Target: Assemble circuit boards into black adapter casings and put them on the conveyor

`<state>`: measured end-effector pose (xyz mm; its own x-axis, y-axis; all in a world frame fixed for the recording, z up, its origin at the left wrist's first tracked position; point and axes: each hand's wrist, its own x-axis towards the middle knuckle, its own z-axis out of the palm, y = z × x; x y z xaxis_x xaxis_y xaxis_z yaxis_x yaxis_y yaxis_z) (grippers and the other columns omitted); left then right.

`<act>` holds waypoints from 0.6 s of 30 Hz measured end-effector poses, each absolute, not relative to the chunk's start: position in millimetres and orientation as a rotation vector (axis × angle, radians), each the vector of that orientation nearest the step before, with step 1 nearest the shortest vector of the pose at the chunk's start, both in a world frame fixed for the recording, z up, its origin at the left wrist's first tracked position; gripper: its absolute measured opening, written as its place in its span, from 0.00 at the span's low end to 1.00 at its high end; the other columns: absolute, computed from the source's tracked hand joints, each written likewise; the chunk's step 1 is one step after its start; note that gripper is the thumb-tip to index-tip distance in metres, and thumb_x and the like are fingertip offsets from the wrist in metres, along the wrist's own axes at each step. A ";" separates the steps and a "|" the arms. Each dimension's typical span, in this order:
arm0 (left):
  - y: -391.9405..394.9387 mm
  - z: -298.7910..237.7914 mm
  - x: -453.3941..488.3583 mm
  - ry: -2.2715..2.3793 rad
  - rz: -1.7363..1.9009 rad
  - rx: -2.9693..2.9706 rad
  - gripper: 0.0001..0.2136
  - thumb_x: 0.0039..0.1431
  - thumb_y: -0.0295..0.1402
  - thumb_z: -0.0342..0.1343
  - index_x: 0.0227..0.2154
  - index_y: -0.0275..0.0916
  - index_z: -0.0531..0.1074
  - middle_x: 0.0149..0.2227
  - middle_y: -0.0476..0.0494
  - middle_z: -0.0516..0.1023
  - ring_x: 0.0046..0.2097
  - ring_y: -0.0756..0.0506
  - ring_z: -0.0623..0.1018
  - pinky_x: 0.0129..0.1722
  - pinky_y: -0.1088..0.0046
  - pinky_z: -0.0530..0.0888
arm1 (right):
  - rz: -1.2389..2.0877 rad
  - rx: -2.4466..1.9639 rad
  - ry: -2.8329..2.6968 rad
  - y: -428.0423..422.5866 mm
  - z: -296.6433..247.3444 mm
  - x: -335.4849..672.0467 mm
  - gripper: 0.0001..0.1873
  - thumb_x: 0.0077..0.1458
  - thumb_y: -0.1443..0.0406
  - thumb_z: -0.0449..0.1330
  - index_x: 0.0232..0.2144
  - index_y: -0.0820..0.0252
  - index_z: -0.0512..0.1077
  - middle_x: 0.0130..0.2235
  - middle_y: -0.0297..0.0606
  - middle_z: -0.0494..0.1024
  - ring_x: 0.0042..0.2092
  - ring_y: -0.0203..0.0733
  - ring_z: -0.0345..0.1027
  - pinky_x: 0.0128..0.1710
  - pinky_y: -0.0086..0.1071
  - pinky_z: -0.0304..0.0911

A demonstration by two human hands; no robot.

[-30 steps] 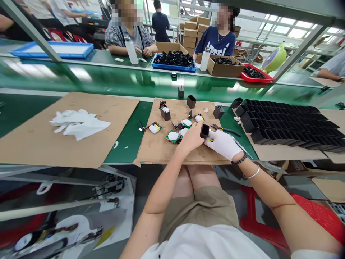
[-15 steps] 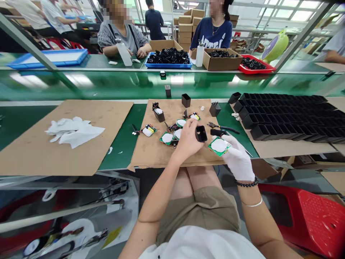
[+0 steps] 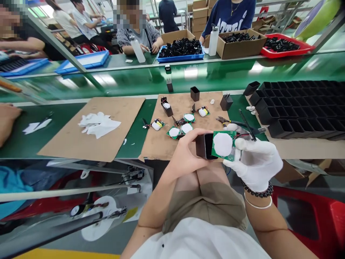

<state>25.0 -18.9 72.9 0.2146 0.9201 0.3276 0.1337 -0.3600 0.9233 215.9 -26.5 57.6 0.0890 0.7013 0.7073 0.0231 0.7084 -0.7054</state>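
Observation:
My bare left hand (image 3: 185,156) is closed around a black plastic housing (image 3: 202,146), whose open end faces right. In my white-gloved right hand (image 3: 254,158) is a green circuit board (image 3: 231,135) with a round white pad on it, held at the mouth of the housing. Wires and a black strip (image 3: 247,124) trail from the board over my gloved fingers. Several more boards with white pads, one a circuit board (image 3: 174,133), lie on the cardboard beyond my left hand. Just past my right hand lie cutting pliers (image 3: 229,121), partly covered.
Rows of black housings (image 3: 302,104) stand at the right. White gloves (image 3: 98,124) lie on cardboard at the left. Across the green bench stand a blue tray (image 3: 180,54) and a carton (image 3: 239,46) of black parts, with people behind. Another person's hand (image 3: 9,120) rests at the far left.
The housing and the circuit board have come together, the board now up against the housing's open end. My right hand has turned its fingers leftward. The view has shifted left.

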 end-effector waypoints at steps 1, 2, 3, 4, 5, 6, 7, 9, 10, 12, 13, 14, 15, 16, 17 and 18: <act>-19.3 73.2 24.0 1.000 1.220 1.686 0.27 0.44 0.26 0.70 0.51 0.41 0.77 0.51 0.44 0.82 0.53 0.41 0.80 0.53 0.67 0.75 | 0.566 -0.634 -1.426 -27.0 57.9 217.0 0.26 0.48 0.66 0.77 0.48 0.38 0.80 0.40 0.35 0.85 0.42 0.51 0.83 0.51 0.54 0.78; -19.4 73.5 23.2 1.002 1.210 1.686 0.27 0.44 0.25 0.70 0.51 0.41 0.77 0.51 0.43 0.82 0.53 0.41 0.80 0.53 0.68 0.75 | 0.572 -0.620 -1.447 -27.3 57.8 217.7 0.26 0.48 0.67 0.76 0.49 0.38 0.80 0.40 0.34 0.85 0.41 0.50 0.83 0.49 0.53 0.79; -19.3 73.9 22.6 1.000 1.202 1.683 0.28 0.43 0.25 0.70 0.51 0.41 0.77 0.52 0.44 0.82 0.54 0.41 0.80 0.53 0.69 0.75 | 0.582 -0.605 -1.473 -27.3 57.5 218.0 0.27 0.48 0.68 0.76 0.49 0.37 0.80 0.40 0.34 0.85 0.41 0.50 0.83 0.48 0.52 0.80; -19.1 74.5 22.1 0.994 1.196 1.678 0.28 0.43 0.24 0.70 0.51 0.41 0.78 0.52 0.44 0.82 0.55 0.41 0.80 0.53 0.69 0.75 | 0.585 -0.591 -1.499 -27.2 56.9 217.8 0.29 0.48 0.68 0.76 0.50 0.37 0.80 0.40 0.33 0.86 0.42 0.51 0.83 0.48 0.51 0.80; -18.9 75.2 21.9 0.983 1.194 1.674 0.28 0.42 0.25 0.71 0.51 0.41 0.78 0.52 0.44 0.83 0.55 0.41 0.80 0.54 0.69 0.75 | 0.578 -0.580 -1.523 -27.0 56.1 217.3 0.30 0.48 0.69 0.76 0.51 0.36 0.79 0.42 0.33 0.86 0.45 0.51 0.83 0.49 0.50 0.80; -18.7 75.9 21.9 0.970 1.193 1.672 0.28 0.42 0.26 0.71 0.51 0.42 0.79 0.52 0.44 0.83 0.55 0.40 0.80 0.54 0.69 0.75 | 0.567 -0.576 -1.541 -26.8 55.2 216.4 0.31 0.48 0.69 0.76 0.52 0.36 0.79 0.44 0.32 0.86 0.48 0.51 0.83 0.51 0.50 0.79; -18.7 76.6 22.0 0.956 1.197 1.673 0.28 0.42 0.27 0.72 0.51 0.42 0.79 0.53 0.44 0.83 0.55 0.40 0.81 0.55 0.69 0.75 | 0.558 -0.570 -1.557 -26.6 54.4 215.4 0.32 0.48 0.69 0.76 0.53 0.36 0.78 0.45 0.32 0.86 0.50 0.51 0.82 0.53 0.50 0.79; -19.4 78.0 22.1 0.933 1.206 1.685 0.28 0.43 0.28 0.73 0.51 0.42 0.79 0.53 0.43 0.83 0.56 0.39 0.81 0.56 0.68 0.76 | 0.560 -0.554 -1.571 -26.9 53.7 213.0 0.33 0.48 0.70 0.75 0.54 0.37 0.78 0.45 0.32 0.86 0.50 0.50 0.82 0.55 0.49 0.78; -20.0 78.6 22.1 0.920 1.211 1.695 0.28 0.43 0.28 0.72 0.52 0.42 0.79 0.53 0.43 0.83 0.56 0.39 0.81 0.56 0.68 0.76 | 0.566 -0.544 -1.572 -27.2 54.0 212.0 0.33 0.48 0.71 0.75 0.55 0.38 0.78 0.44 0.32 0.86 0.50 0.50 0.82 0.56 0.49 0.78; -21.2 79.8 22.0 0.894 1.227 1.714 0.28 0.44 0.27 0.72 0.52 0.42 0.79 0.52 0.44 0.84 0.55 0.40 0.81 0.56 0.69 0.76 | 0.590 -0.506 -1.572 -27.7 55.3 210.3 0.35 0.48 0.73 0.74 0.55 0.39 0.77 0.39 0.31 0.86 0.53 0.50 0.81 0.58 0.49 0.77; -21.6 80.3 22.0 0.887 1.231 1.726 0.28 0.44 0.27 0.72 0.52 0.42 0.79 0.52 0.44 0.84 0.55 0.40 0.81 0.56 0.69 0.76 | 0.604 -0.487 -1.569 -27.7 56.1 209.8 0.36 0.49 0.74 0.74 0.56 0.38 0.77 0.38 0.30 0.86 0.55 0.49 0.80 0.59 0.49 0.76; -21.9 80.9 22.1 0.879 1.239 1.737 0.28 0.44 0.27 0.72 0.52 0.43 0.79 0.52 0.45 0.84 0.55 0.40 0.81 0.56 0.69 0.76 | 0.615 -0.459 -1.571 -27.4 57.0 209.6 0.36 0.49 0.75 0.73 0.57 0.38 0.76 0.37 0.30 0.86 0.56 0.49 0.80 0.61 0.50 0.76; -22.0 81.5 22.3 0.873 1.248 1.749 0.28 0.44 0.27 0.72 0.52 0.43 0.79 0.52 0.44 0.84 0.55 0.40 0.81 0.56 0.68 0.76 | 0.621 -0.425 -1.580 -26.9 57.9 209.7 0.37 0.49 0.75 0.73 0.57 0.38 0.76 0.36 0.29 0.85 0.57 0.49 0.79 0.62 0.50 0.75; -22.0 82.1 22.6 0.865 1.259 1.763 0.28 0.44 0.28 0.73 0.52 0.43 0.79 0.52 0.44 0.84 0.55 0.39 0.81 0.56 0.67 0.77 | 0.621 -0.389 -1.589 -26.2 58.7 210.0 0.37 0.49 0.76 0.72 0.58 0.39 0.76 0.36 0.29 0.85 0.56 0.49 0.79 0.61 0.50 0.75; -21.9 82.9 23.0 0.852 1.270 1.776 0.28 0.44 0.29 0.73 0.52 0.43 0.79 0.52 0.44 0.84 0.55 0.39 0.82 0.56 0.66 0.77 | 0.614 -0.351 -1.597 -25.4 59.5 210.4 0.37 0.49 0.76 0.72 0.58 0.41 0.76 0.36 0.30 0.85 0.56 0.49 0.80 0.61 0.50 0.76; -21.9 83.7 23.5 0.833 1.283 1.789 0.28 0.43 0.29 0.74 0.52 0.43 0.79 0.52 0.43 0.84 0.55 0.38 0.82 0.56 0.65 0.78 | 0.604 -0.320 -1.602 -24.8 60.4 210.7 0.37 0.48 0.77 0.72 0.58 0.44 0.76 0.36 0.31 0.85 0.55 0.49 0.80 0.60 0.50 0.76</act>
<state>23.5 -21.9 83.7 0.2796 0.8451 0.4557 0.0725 -0.4919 0.8676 210.7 -24.8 60.4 -0.1305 0.5395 0.8318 -0.1440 0.8198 -0.5543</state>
